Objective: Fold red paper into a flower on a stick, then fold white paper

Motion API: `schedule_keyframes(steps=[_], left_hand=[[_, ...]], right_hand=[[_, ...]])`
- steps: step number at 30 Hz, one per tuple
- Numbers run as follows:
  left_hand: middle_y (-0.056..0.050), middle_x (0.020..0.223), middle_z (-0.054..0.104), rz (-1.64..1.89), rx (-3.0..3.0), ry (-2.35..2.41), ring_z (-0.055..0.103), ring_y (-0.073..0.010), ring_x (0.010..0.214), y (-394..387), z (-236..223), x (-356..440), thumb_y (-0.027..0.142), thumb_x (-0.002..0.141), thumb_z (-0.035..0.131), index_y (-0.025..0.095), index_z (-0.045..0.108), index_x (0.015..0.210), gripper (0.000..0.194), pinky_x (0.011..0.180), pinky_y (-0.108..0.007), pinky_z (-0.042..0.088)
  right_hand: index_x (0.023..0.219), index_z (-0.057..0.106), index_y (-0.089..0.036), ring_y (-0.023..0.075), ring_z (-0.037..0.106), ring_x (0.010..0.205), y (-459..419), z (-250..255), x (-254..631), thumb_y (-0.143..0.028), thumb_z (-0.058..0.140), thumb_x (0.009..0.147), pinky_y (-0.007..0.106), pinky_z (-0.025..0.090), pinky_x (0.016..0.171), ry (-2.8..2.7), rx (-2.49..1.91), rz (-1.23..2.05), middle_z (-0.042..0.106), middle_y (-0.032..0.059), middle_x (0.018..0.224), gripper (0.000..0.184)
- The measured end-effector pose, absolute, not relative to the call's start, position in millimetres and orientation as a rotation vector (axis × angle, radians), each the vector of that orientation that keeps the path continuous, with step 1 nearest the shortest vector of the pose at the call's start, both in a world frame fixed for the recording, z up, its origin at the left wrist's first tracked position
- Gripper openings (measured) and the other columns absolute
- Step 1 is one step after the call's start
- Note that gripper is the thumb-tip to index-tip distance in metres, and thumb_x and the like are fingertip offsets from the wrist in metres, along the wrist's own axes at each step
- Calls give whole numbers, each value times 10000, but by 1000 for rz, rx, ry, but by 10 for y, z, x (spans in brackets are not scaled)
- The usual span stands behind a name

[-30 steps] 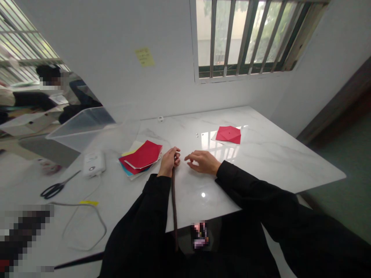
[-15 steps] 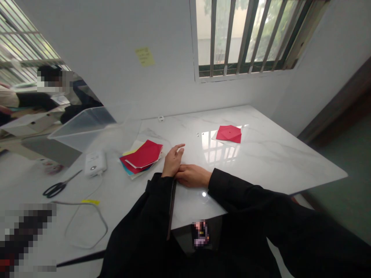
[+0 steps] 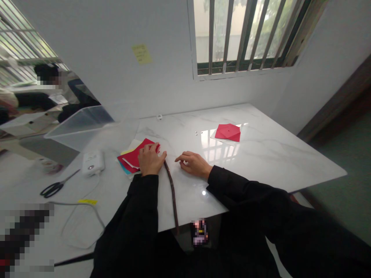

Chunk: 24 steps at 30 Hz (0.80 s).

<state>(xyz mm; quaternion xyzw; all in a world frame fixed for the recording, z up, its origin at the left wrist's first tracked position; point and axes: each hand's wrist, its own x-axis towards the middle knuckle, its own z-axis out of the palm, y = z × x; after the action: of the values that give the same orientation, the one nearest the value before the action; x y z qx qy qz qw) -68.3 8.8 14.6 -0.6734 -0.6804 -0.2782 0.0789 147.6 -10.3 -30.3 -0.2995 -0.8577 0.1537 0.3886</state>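
My left hand (image 3: 150, 159) rests fingers-down on a stack of coloured paper (image 3: 131, 158) with a red sheet on top, left of centre on the white marble table (image 3: 261, 154). Its fingers lie flat over the red sheet's right part. A thin dark brown stick (image 3: 172, 191) lies on the table just right of that hand and runs back over the near edge. My right hand (image 3: 191, 163) lies on the table right of the stick, fingers loosely curled with nothing in them.
A folded red paper piece (image 3: 228, 132) on white paper lies further back right. A white device (image 3: 92, 163) with a cable, black scissors (image 3: 53, 188) and a clear plastic box (image 3: 79, 127) are at the left. A person sits beyond, far left.
My left hand let go of the stick and moved left onto the paper stack. The stick now lies on the table. My right hand moved in to the stick, then slid slightly right.
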Motion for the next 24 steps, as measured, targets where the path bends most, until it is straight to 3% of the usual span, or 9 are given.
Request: schedule_keyframes(steps=[5,16,24], left_hand=[[-170,1071,722,-909,-1973,-2084,640,-360,1035,98,77,-746,289,847,638,200,775,999,223,954,-470,477],[-162,1047,730,-1065,-1678,-2024,635,-354,1026,3,226,-737,250,897,608,200,767,990,190,886,-455,475],[-103,927,729,-1091,-1762,-2101,658,-312,915,3,219,-745,332,848,739,237,744,852,95,798,-407,482]], right_hand=[[989,761,-194,124,565,707,32,-298,1519,-111,564,884,270,478,749,-1891,-861,568,660,20,846,238],[927,795,-195,134,563,678,240,-321,1660,-231,593,842,276,459,713,-1479,-1023,879,689,-4,733,222],[932,803,-202,120,512,641,269,-342,1686,-217,614,836,263,406,664,-1547,-1030,926,658,-19,692,213]])
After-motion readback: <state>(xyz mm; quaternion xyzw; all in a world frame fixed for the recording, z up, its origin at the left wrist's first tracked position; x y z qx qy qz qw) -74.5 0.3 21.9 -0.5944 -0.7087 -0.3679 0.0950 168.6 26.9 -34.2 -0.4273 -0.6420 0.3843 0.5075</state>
